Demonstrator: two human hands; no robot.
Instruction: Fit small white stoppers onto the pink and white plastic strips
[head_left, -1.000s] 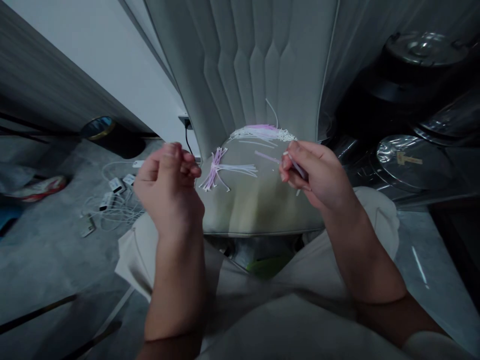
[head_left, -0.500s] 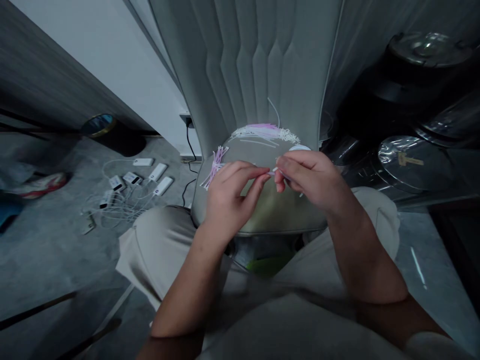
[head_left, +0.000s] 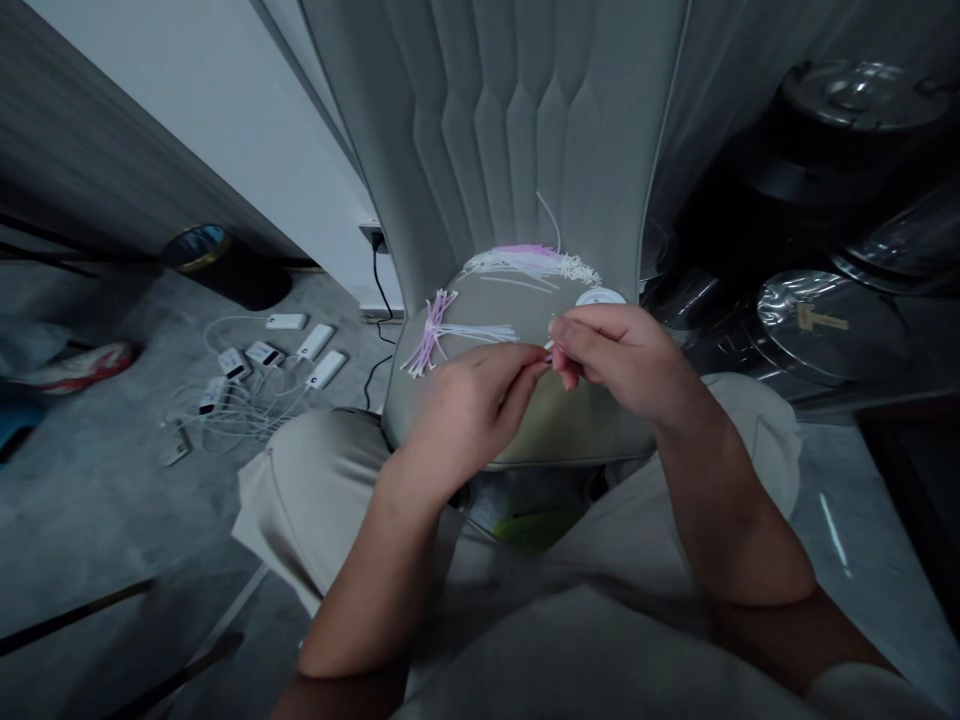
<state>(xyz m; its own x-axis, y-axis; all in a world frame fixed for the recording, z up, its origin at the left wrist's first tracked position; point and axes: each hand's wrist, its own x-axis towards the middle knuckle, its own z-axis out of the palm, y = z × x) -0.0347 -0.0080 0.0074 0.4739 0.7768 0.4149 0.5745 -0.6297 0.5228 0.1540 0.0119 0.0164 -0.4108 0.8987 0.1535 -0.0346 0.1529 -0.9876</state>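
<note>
Over the seat of a grey padded chair (head_left: 585, 430), my left hand (head_left: 469, 405) and my right hand (head_left: 619, 355) meet, fingertips nearly touching. Both are closed in a pinch on a thin purple-and-white strip (head_left: 550, 347), mostly hidden by the fingers. Left of them lies a bunch of purple strips (head_left: 429, 335), pinched in at its middle, with white strips (head_left: 480, 331) reaching out to its right. Behind the hands is a curved pile of white and purple strips (head_left: 525, 262). A white round object (head_left: 600, 297) sits behind my right hand, partly covered.
On the floor to the left lie several white devices (head_left: 326, 371) with tangled cables. A black bin (head_left: 225, 265) stands behind them. A black cord (head_left: 376, 290) hangs from a wall socket. Dark, shiny wrapped items (head_left: 810, 320) stand at the right.
My left hand has shifted slightly down and turned, its fingertips closer to the right hand, uncovering the white strips. My right hand has barely moved.
</note>
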